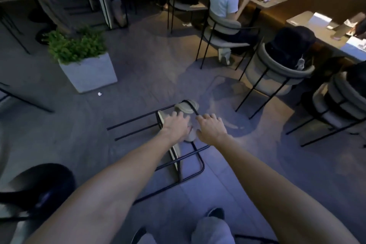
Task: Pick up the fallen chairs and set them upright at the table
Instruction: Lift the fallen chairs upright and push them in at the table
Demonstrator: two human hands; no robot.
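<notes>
On the floor just ahead of us, the fallen chair [186,107] lies on its side, its black legs pointing left. We stretch both arms down to it. Our left hand [176,125] spreads straight fingers over the padded back, gripping nothing. Our right hand [211,128] curls at the black frame bar; we cannot tell whether it grips.

The padded, black-metal-framed chair [186,107] lies on its side on the floor, beneath the left hand [176,125] and right hand [211,127]. The square stone planter [89,75] stands behind-left of it; the long wooden table [297,20] runs behind-right.
</notes>
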